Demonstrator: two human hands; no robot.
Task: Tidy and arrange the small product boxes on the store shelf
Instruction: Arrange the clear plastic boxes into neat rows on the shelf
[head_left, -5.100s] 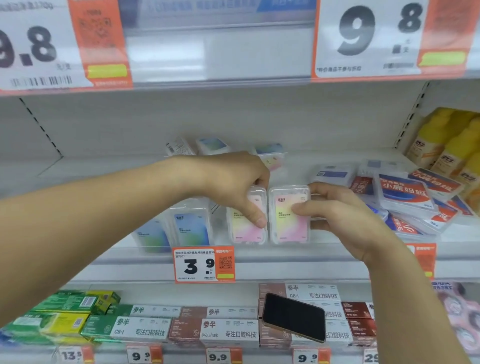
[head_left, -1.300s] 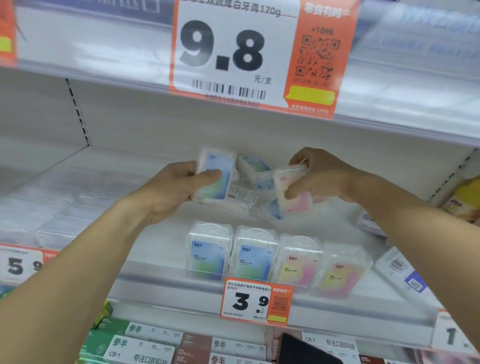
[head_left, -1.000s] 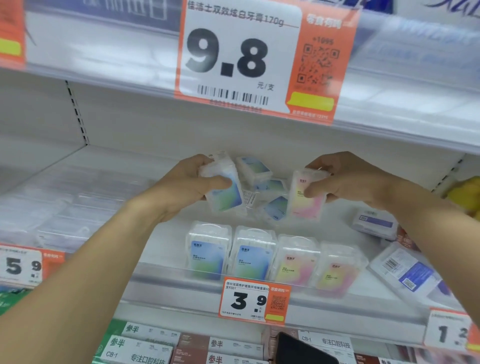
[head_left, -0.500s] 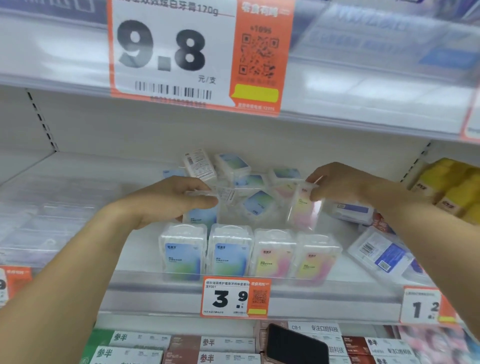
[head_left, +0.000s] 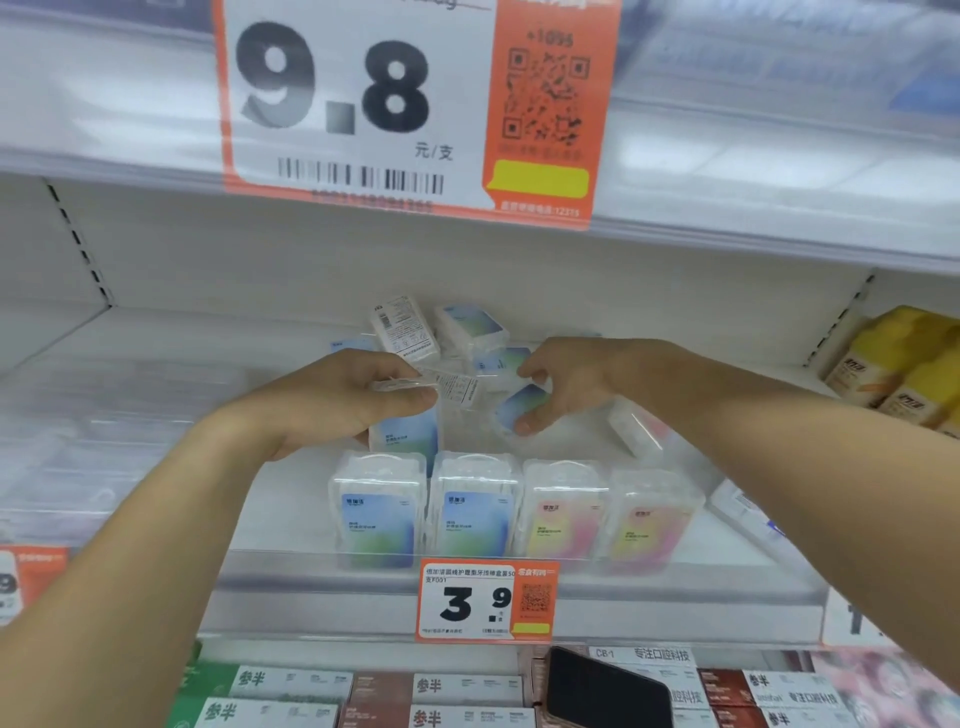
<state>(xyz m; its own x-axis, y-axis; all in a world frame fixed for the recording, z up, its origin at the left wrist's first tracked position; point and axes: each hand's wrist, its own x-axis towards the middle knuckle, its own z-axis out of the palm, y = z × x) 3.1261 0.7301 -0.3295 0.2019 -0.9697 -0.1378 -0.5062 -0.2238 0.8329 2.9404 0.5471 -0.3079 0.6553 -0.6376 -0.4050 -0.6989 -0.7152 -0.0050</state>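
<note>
Several clear plastic boxes stand upright in a front row on the white shelf (head_left: 156, 519): two blue ones (head_left: 376, 512) on the left and two pink-yellow ones (head_left: 563, 517) on the right. Behind them lies a loose pile of the same boxes (head_left: 470, 325). My left hand (head_left: 332, 402) grips the top of a blue box (head_left: 408, 436) standing just behind the front row. My right hand (head_left: 566, 382) holds a tilted blue box (head_left: 522, 408) in the pile, thumb under it. A pink box (head_left: 636, 428) lies on its side to the right.
A large 9.8 price tag (head_left: 410, 104) hangs on the shelf edge above. A 3.9 tag (head_left: 485, 600) marks the front rail. Yellow packs (head_left: 904, 364) stand at the far right. Flat boxes and a black phone (head_left: 605, 691) lie on the shelf below.
My left hand set its blue box upright behind the front row. My right hand let go of the pink box, which lies at the right, and took a blue one from the pile.
</note>
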